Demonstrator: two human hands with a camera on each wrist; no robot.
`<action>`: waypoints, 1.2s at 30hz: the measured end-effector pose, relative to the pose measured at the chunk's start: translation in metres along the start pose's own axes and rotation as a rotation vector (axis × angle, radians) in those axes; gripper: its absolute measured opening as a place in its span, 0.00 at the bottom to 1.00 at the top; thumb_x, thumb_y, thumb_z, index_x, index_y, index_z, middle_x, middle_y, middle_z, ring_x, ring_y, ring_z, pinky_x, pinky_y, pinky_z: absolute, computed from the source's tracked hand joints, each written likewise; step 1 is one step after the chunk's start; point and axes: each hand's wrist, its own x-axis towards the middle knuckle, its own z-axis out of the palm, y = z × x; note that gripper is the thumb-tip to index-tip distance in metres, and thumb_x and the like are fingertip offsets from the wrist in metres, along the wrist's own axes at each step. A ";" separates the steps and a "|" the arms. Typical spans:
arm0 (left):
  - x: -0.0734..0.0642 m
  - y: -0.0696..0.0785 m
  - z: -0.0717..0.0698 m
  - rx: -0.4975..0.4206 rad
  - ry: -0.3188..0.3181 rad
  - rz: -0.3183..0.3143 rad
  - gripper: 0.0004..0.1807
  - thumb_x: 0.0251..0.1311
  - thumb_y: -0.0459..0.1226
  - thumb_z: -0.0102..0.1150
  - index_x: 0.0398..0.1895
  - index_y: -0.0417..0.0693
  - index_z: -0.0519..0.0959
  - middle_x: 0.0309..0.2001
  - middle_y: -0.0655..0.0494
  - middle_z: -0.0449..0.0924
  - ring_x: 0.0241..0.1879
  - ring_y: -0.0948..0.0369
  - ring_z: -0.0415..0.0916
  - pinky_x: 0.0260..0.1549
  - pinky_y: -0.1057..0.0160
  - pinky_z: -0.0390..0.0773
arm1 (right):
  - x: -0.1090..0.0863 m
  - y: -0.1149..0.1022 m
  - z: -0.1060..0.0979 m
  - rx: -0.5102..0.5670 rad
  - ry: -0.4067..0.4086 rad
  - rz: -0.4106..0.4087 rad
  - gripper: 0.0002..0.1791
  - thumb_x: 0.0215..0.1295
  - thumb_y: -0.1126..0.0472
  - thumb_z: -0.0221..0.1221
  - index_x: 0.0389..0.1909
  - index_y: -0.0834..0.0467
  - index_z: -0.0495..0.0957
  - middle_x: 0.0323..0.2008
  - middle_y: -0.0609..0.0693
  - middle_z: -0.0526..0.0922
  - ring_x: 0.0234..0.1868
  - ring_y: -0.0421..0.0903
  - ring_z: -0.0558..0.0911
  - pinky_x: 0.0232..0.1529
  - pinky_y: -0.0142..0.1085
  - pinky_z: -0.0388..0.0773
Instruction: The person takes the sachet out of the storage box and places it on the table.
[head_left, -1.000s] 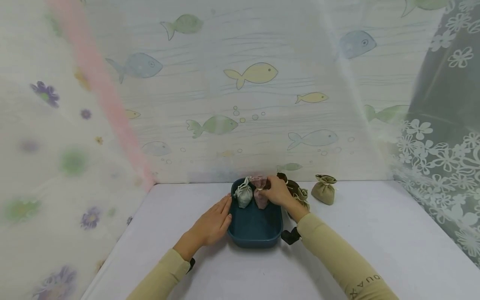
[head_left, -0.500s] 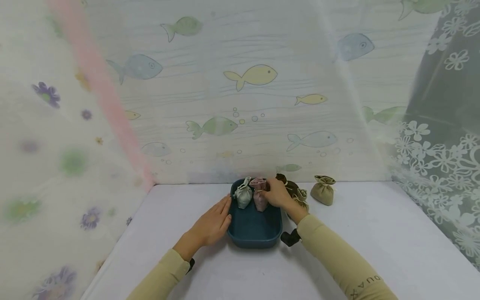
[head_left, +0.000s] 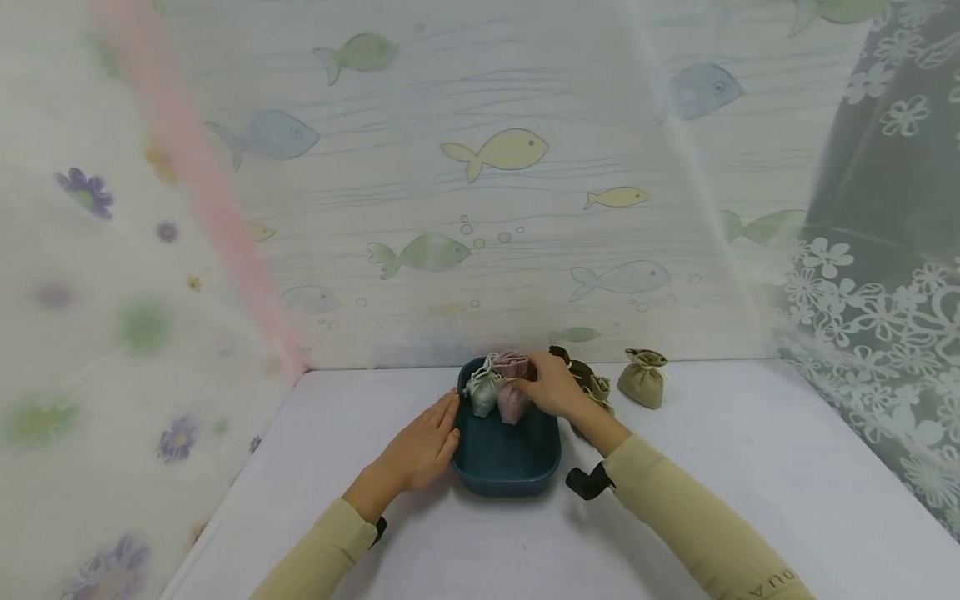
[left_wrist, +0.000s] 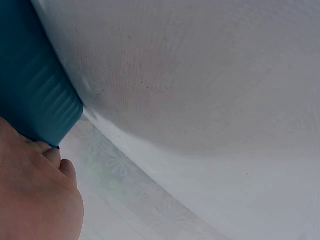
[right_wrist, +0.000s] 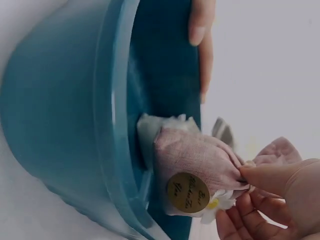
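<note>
One pink drawstring pouch (right_wrist: 192, 155), prob. soft/light; your R hand (head_left: 553, 387) pinches its neck, likely best hold; L hand (head_left: 422, 442) straight-fingered vs. blue tub (head_left: 506, 485).

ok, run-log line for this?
left hand: against blue tub | right hand: pinches pink pouch by neck | pale pouch: in tub, beside pink pouch | rightmost tan pouch: on table

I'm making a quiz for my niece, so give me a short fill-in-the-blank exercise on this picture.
The right hand pinches a ____ pouch. On it, a round sticker sits near a white ____. In the head view, the lone tan pouch stands to the ____ of the blue tub.

Missing words: pink; flower; right.
</note>
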 end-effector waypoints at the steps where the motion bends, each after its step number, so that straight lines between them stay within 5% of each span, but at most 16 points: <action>1: 0.000 0.000 0.000 -0.003 0.001 0.000 0.33 0.83 0.45 0.33 0.81 0.34 0.48 0.83 0.43 0.42 0.81 0.51 0.43 0.78 0.50 0.52 | -0.002 -0.002 -0.001 0.003 -0.001 -0.011 0.10 0.68 0.67 0.63 0.48 0.66 0.81 0.38 0.57 0.83 0.38 0.50 0.79 0.37 0.43 0.79; 13: -0.003 -0.001 0.001 -0.027 0.026 0.001 0.33 0.83 0.44 0.34 0.81 0.34 0.49 0.83 0.44 0.43 0.81 0.51 0.43 0.77 0.50 0.53 | -0.023 -0.018 -0.015 0.058 -0.040 -0.089 0.07 0.67 0.67 0.63 0.44 0.64 0.81 0.36 0.52 0.82 0.35 0.45 0.78 0.34 0.37 0.77; 21: -0.002 -0.001 -0.002 -0.015 0.012 0.009 0.33 0.83 0.45 0.32 0.81 0.34 0.47 0.83 0.43 0.42 0.81 0.51 0.42 0.78 0.50 0.51 | -0.043 -0.025 -0.029 0.088 -0.049 -0.144 0.07 0.67 0.67 0.65 0.44 0.62 0.81 0.40 0.52 0.82 0.41 0.47 0.81 0.42 0.39 0.81; 36: 0.001 -0.005 0.005 -0.047 0.032 0.020 0.33 0.82 0.43 0.34 0.81 0.34 0.48 0.83 0.43 0.42 0.81 0.49 0.43 0.77 0.47 0.53 | -0.075 -0.002 -0.054 0.092 -0.113 -0.187 0.11 0.69 0.65 0.63 0.50 0.61 0.81 0.44 0.50 0.82 0.45 0.46 0.82 0.45 0.37 0.83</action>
